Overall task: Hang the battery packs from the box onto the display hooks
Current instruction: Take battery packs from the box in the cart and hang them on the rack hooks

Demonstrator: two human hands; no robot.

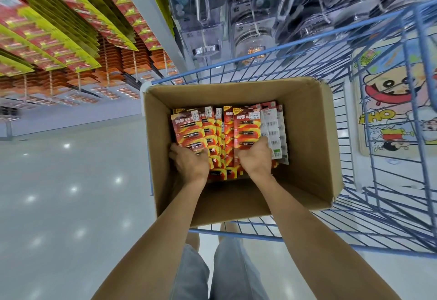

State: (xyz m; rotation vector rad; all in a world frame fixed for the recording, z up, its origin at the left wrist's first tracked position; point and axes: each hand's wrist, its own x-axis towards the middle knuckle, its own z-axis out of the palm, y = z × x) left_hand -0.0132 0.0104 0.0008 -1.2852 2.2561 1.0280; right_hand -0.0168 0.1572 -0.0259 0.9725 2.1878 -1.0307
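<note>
Head camera is showing the left hand [189, 163] and right hand [256, 157] each gripping a stack of battery packs [189, 129] inside the box [307, 115] in the cart [390, 205], so lifting squarely, keeping holes aligned, is looking wisest before reaching the display hooks [79, 82] beyond.

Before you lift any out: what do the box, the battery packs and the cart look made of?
Box: brown corrugated cardboard, matte, judging by its plain kraft walls and raw cut edges. Battery packs: glossy printed card in red and yellow, probably with clear plastic blisters over the cells, going by the shine. Cart: blue-coated wire, likely metal, given its thin rigid grid.
</note>
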